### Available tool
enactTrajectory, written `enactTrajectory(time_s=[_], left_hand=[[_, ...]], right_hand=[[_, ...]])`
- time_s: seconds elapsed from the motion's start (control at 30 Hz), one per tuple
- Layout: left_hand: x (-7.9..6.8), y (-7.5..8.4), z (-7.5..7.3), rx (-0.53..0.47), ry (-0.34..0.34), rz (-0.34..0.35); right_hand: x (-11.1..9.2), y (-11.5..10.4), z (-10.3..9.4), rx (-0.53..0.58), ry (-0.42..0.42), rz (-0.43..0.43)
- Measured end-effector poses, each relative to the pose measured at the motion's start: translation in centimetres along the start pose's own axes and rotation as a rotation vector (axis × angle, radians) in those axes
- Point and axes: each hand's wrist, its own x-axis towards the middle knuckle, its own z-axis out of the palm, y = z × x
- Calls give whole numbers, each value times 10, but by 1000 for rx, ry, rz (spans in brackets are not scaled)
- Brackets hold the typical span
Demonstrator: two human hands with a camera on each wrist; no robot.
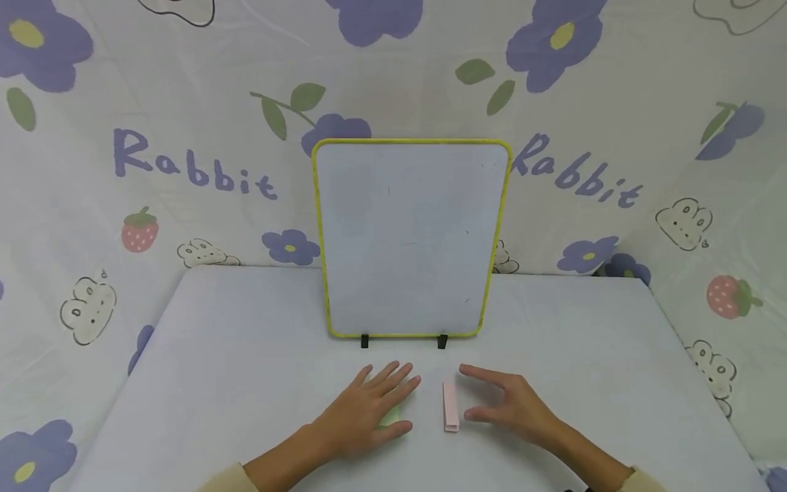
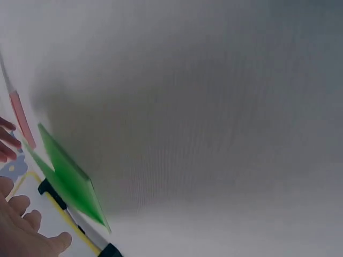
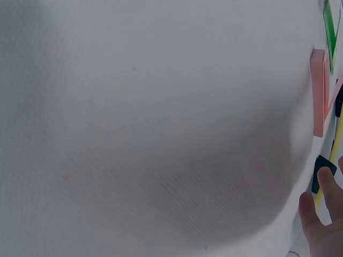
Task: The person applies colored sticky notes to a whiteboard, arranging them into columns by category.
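Observation:
My left hand [image 1: 363, 412] is spread with straight fingers over a green folded piece [image 1: 390, 415], hiding most of it from the head view. In the left wrist view this green piece [image 2: 69, 176] stands as two thin leaves that meet along one edge and part in a V. A narrow pink piece [image 1: 451, 406] lies between the two hands, its long side pointing toward the whiteboard; the right wrist view shows the pink piece [image 3: 318, 96] with a thin flap angled off it. Just to its right, my right hand [image 1: 519, 406] holds nothing, thumb and forefinger apart.
A yellow-framed whiteboard [image 1: 408, 239] stands upright behind the hands on two black feet [image 1: 442, 342]. The white table [image 1: 246, 342] carries everything. Cloth printed with flowers and rabbits [image 1: 215, 102] hangs behind and along the sides.

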Motion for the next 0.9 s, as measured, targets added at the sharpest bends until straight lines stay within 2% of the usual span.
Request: enactTrajectory(time_s=[0.2, 0.33, 0.5, 0.6, 0.73, 0.9], left_hand=[[-1, 11, 10, -4, -24, 56], [0, 17, 14, -27, -44, 83], [2, 22, 18, -45, -110, 101], [3, 23, 19, -24, -139, 121], [3, 24, 20, 28, -145, 151], [4, 25, 20, 60, -135, 165]], right_hand=[[-2, 2, 7, -33, -63, 28], [-3, 3, 11, -24, -79, 18], [-4, 4, 13, -38, -65, -28], [-5, 6, 15, -63, -35, -93], [-5, 6, 18, -83, 0, -159], [-5, 4, 18, -82, -14, -119]])
